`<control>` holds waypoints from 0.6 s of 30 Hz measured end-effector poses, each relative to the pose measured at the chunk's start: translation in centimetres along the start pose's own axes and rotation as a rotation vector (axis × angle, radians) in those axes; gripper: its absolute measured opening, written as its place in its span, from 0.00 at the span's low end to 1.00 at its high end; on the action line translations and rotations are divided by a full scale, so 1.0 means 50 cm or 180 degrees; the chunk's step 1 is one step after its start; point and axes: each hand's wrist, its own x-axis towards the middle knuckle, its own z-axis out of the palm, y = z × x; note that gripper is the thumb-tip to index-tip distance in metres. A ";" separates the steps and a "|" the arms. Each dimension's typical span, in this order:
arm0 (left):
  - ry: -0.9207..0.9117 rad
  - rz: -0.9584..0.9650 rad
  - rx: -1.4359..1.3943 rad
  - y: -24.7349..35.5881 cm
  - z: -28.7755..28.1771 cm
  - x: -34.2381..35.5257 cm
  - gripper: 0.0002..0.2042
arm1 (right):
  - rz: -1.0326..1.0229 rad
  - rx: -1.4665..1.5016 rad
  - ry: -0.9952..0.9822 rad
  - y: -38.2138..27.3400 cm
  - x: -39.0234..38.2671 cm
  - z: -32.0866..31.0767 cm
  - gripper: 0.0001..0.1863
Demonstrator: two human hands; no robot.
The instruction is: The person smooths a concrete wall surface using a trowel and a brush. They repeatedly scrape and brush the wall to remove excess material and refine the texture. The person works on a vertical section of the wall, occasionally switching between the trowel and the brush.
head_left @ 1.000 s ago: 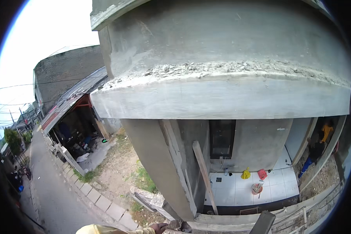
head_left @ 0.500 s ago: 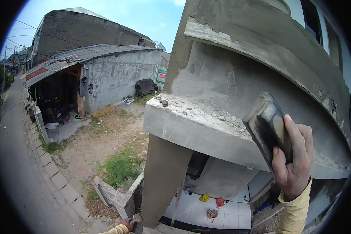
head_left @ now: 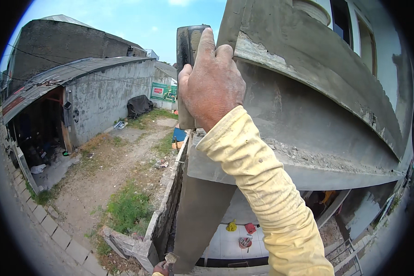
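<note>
My right hand grips a plastering float, a dark, worn rectangular board held upright at the outer corner of the grey plastered wall. The hand hides the float's handle and part of its face. Below the forearm runs a concrete ledge with crumbs of mortar along its top. At the lower edge my left hand is closed around a small, pale brownish piece whose kind I cannot make out.
Under the ledge stands a plastered column. Far below, a tiled floor holds a bucket, a yellow bag and a red item. A low wall borders the yard; a shed stands beyond it.
My right hand has swung the float leftward and up from over the ledge to the wall's outer corner. The view has shifted to the right. My left hand keeps its grip low down.
</note>
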 end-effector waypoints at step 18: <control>-0.0062 0.0072 -0.0174 -0.014 -0.151 0.069 0.23 | 0.1337 -0.0093 0.0086 -0.013 0.028 0.138 0.40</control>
